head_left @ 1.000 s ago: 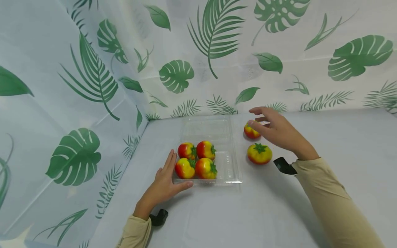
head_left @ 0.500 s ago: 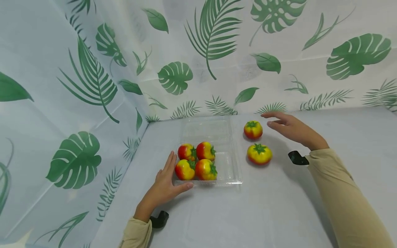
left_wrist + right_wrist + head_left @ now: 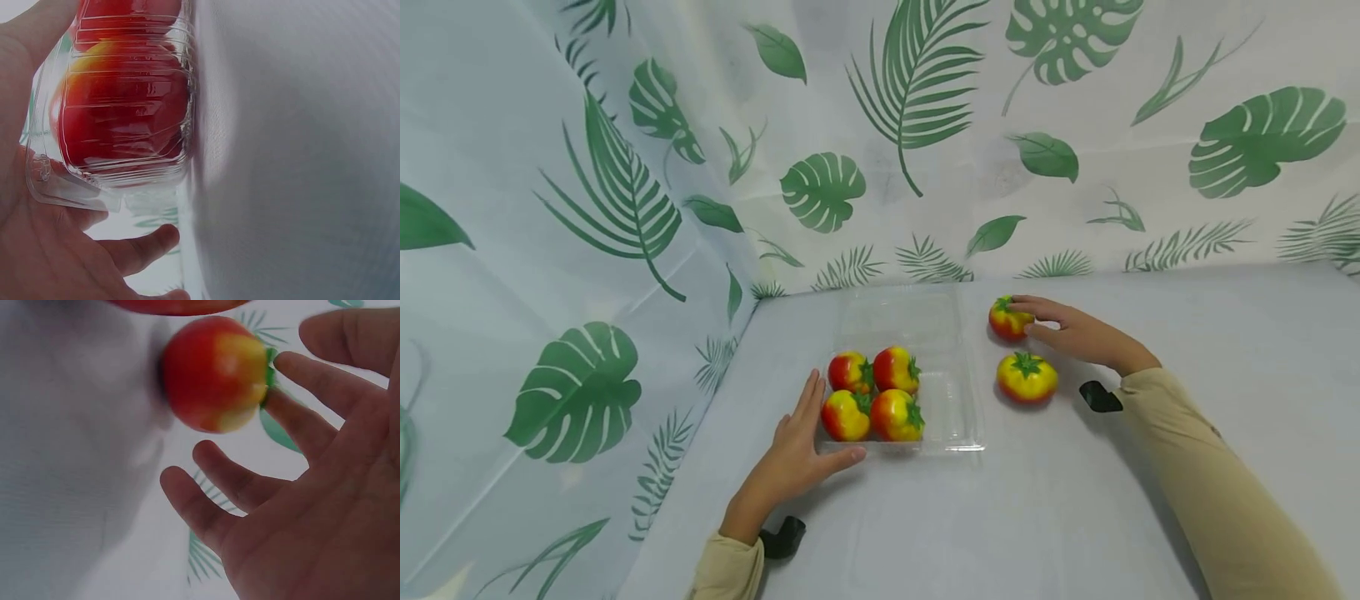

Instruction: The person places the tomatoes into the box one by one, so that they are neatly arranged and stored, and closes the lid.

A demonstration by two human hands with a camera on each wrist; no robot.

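Note:
My left hand (image 3: 793, 458) rests with spread fingers and thumb around the near left corner of a clear plastic clamshell box (image 3: 953, 404). Several red-and-yellow tomatoes with green leafy tops, such as this front one (image 3: 895, 415), fill the box's left part. In the left wrist view, a tomato (image 3: 125, 106) shows through the ribbed wall beside the palm. My right hand (image 3: 1078, 333) reaches from the right over the far loose tomato (image 3: 1006, 321), fingers relaxed and apart. In the right wrist view the fingers are beside that tomato (image 3: 209, 375); contact cannot be told.
A second loose tomato (image 3: 1027, 378) sits just in front of the far one, right of the box. The box's lid (image 3: 898, 312) lies opened back toward the leaf-printed curtain (image 3: 925, 125). Pale cloth covers the table (image 3: 970, 525).
My right hand first drew back to the right from above the far tomato, then came back left and lower over it. The left hand and the box have stayed put.

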